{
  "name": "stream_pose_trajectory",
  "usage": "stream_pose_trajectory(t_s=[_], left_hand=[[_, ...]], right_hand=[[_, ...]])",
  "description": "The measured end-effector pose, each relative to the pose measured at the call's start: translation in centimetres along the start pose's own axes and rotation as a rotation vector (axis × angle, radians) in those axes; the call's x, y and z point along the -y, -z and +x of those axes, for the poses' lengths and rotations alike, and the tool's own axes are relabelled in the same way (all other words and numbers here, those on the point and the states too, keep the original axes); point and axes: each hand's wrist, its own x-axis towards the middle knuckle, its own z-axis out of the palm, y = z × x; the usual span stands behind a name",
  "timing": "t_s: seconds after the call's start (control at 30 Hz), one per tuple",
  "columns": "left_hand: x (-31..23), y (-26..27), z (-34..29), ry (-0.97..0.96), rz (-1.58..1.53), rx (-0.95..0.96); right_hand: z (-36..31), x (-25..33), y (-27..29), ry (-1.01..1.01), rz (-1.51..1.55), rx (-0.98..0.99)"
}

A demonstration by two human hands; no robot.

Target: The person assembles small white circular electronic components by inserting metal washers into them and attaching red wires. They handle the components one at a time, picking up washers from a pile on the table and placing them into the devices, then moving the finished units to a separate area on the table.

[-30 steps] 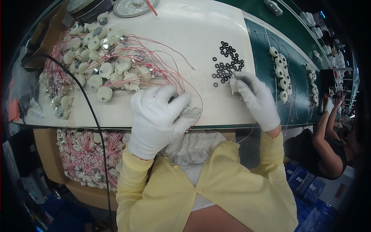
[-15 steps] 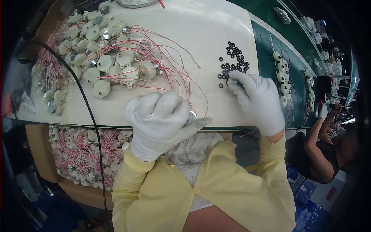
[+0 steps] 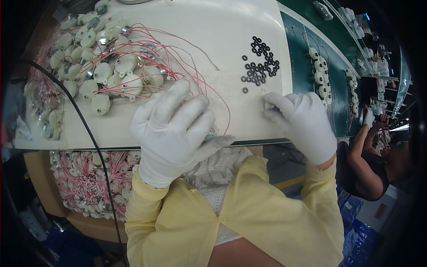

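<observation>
My left hand point(image 3: 171, 131), in a white glove, is closed around a small round wired part point(image 3: 212, 132); only its pale, marked face shows between thumb and fingers. A thin wire curves up from beside it. My right hand point(image 3: 298, 118), also gloved, has thumb and forefinger pinched together above the white tabletop, and what lies between the tips is too hidden to name. Just beyond and to the left of that pinch lies a loose cluster of small black rings point(image 3: 261, 66), with one ring point(image 3: 245, 90) apart at its near side.
A heap of cream round parts point(image 3: 102, 71) with red wires covers the table's left. Below the edge stands a cardboard box point(image 3: 42, 178) of similar parts. A black cable point(image 3: 91, 129) hangs across the left. Rows of cream parts point(image 3: 319, 78) lie on a green surface; another person point(image 3: 367, 164) sits right.
My right hand has drawn back from the black rings toward the table's near edge, fingers still pinched. The left hand's fingers have lifted and spread somewhat around the part. The view has shifted slightly.
</observation>
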Motion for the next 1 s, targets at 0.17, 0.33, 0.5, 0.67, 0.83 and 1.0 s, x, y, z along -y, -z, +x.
stream_pose_trajectory(t_s=[0.17, 0.33, 0.5, 0.67, 0.83, 1.0], left_hand=[[0.2, -0.2, 0.3, -0.027, -0.037, 0.008], [0.5, -0.4, 0.4, -0.066, -0.086, -0.018], [0.8, -0.4, 0.2, -0.084, -0.092, -0.009], [0.7, -0.5, 0.4, -0.096, -0.091, 0.004], [0.8, -0.4, 0.4, -0.109, -0.108, 0.019], [0.8, -0.5, 0.2, -0.102, -0.133, 0.04]], right_hand=[[-1.1, -0.5, -1.4, -0.08, 0.18, -0.072], [-4.2, -3.4, -3.0, -0.184, -0.103, -0.248], [-8.2, -2.4, -2.5, -0.182, 0.003, -0.155], [-8.2, -2.1, -0.2, -0.262, 0.049, -0.301], [-5.1, -3.1, -4.2, -0.318, -0.063, -0.43], [-6.4, -6.4, -4.8, -0.422, -0.155, -0.462]])
